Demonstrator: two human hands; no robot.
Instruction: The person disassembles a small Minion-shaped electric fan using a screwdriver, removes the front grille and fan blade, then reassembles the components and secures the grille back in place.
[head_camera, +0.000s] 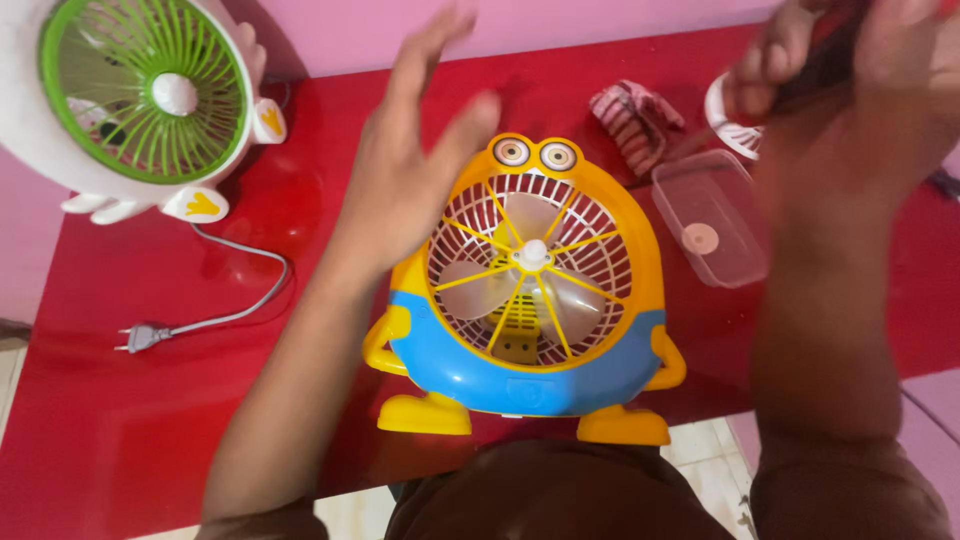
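Left hand (415, 165) spread wide open, palm down, fingers splayed, holding nothing; hovering over upper left edge of yellow-and-blue fan (528, 290), blurred, contact with the fan's rim not clear from this view. Right hand (850, 75) raised at top right, fingers curled shut around a dark thin thing (820, 70), too blurred to tell what kind

Yellow-and-blue fan lying flat on red table (120, 430), grille up, centre of view, two cartoon eyes at the top, yellow feet at near table edge, yellow arm-shaped handles on both sides. White hub and pale blades visible behind yellow grille

Around:
- white fan with green grille (140, 95) at top left, partly overhanging table edge, well apart from left hand
- grey cord with plug (145, 335) lying on table left of yellow fan, below white fan
- clear plastic box (712, 215) just right of yellow fan, small round disc inside
- striped red-and-white cloth (635, 120) beyond yellow fan, near table's far edge
- white grille-like part (730, 125) behind clear box, mostly hidden by right hand

Left forearm coming in from bottom left, crossing table diagonally, covering part of yellow fan's left side. Right forearm nearly vertical on right side, blocking table area right of clear box. Dark brown shirt at bottom centre, just under fan's feet
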